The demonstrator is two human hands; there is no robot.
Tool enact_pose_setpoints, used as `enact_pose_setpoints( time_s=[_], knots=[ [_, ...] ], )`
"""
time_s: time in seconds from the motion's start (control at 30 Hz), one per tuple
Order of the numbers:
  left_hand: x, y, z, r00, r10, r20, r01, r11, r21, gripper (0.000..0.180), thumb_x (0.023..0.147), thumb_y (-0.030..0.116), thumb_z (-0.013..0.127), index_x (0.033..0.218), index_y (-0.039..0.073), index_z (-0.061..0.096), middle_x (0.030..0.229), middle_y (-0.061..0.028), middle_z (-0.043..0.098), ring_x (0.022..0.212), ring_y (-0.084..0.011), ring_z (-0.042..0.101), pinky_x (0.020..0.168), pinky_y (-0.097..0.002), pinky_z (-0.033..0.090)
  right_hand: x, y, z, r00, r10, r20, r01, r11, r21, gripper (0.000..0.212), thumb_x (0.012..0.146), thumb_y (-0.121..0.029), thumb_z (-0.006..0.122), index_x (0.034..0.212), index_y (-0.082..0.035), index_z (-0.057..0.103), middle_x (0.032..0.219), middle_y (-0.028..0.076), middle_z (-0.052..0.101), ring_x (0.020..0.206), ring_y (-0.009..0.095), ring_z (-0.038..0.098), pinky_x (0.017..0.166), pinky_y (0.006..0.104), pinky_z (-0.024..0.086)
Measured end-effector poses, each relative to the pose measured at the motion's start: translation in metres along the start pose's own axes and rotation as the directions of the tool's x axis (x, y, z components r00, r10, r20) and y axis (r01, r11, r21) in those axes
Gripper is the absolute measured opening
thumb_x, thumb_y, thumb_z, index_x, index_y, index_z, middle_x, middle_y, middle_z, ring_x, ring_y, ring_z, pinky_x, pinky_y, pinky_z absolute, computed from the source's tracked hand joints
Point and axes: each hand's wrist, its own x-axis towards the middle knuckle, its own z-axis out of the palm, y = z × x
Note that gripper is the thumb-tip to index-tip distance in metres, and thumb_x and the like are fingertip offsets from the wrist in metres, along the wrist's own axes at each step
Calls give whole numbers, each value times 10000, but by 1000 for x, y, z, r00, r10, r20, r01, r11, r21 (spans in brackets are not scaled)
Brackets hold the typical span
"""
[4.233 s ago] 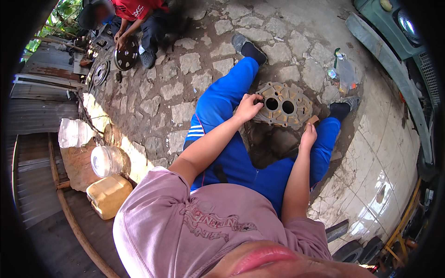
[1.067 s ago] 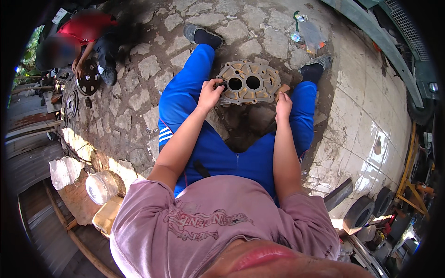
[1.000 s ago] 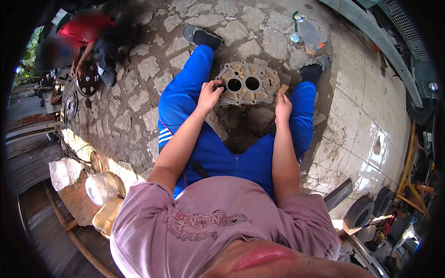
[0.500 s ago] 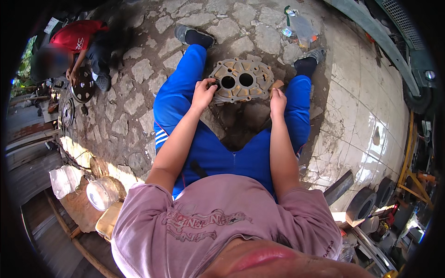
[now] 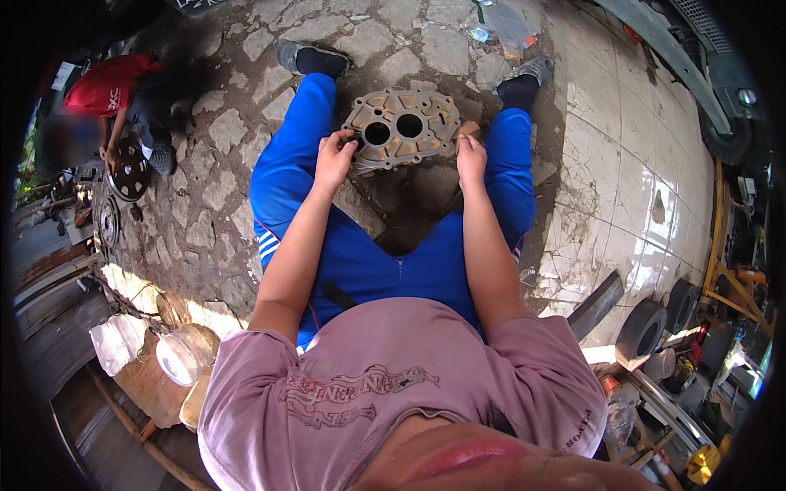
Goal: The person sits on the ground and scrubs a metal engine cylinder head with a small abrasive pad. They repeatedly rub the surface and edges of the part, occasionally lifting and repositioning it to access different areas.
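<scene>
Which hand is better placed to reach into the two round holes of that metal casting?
Probably the left hand: its fingers already touch the metal casting beside the nearer round hole. The right hand sits at the casting's outer edge, farther from both holes.

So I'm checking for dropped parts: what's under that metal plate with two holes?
Under the metal plate, dark stained stone paving shows; directly beneath it is covered.

Open stone paving (image 5: pixel 217 176) left of the legs and bare tile (image 5: pixel 622 172) right; between the knees, the two-holed metal casing (image 5: pixel 401 129) fills the gap, litter (image 5: pixel 499 24) lying beyond the feet.
</scene>
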Motion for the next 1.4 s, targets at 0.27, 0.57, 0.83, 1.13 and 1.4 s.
enact_pose_setpoints(
  time_s=[0.27,0.57,0.83,1.13,1.4],
  knots=[
    [3,-7,0,1000,-8,-1,8,1000,-2,358,1002,182,696,1342,69,698,1290,-110,529,1163,-223,631,1021,-347,499,0,-1,2,998,-70,7,70,994,-82,378,1036,-311,613,1179,13,745,1009,251,762,967,402,733,883,437,537],
    [3,-13,1,999,24,-33,-24,1000,-3,370,963,226,727,1309,96,726,1266,-156,579,1093,-253,637,1008,-358,523,2,-2,2,994,-108,-9,106,984,-145,336,1030,-311,609,1122,-23,757,1003,266,738,962,461,702,857,494,536],
    [-2,-4,1,1000,3,-8,-3,1000,16,373,995,204,701,1339,61,703,1318,-150,553,1174,-253,627,1053,-362,494,-18,-3,6,898,-440,21,423,849,-316,347,1028,-204,604,1285,-1,722,1376,211,682,1236,401,666,1057,440,527],
    [-3,0,2,1000,-1,-23,0,999,-44,382,962,239,726,1306,73,724,1249,-157,579,1100,-254,626,998,-362,523,-18,-13,-4,935,-319,151,353,860,-368,261,999,-146,622,1169,6,748,1343,232,673,1255,412,636,1037,455,542],
    [-1,-4,2,1000,9,-23,-10,999,-36,397,960,247,727,1316,71,720,1251,-164,575,1100,-252,625,990,-362,525,-14,16,-3,834,-512,204,537,671,-512,229,999,-151,638,1168,-48,753,1418,139,675,1393,407,566,1088,576,488]
  ],
)
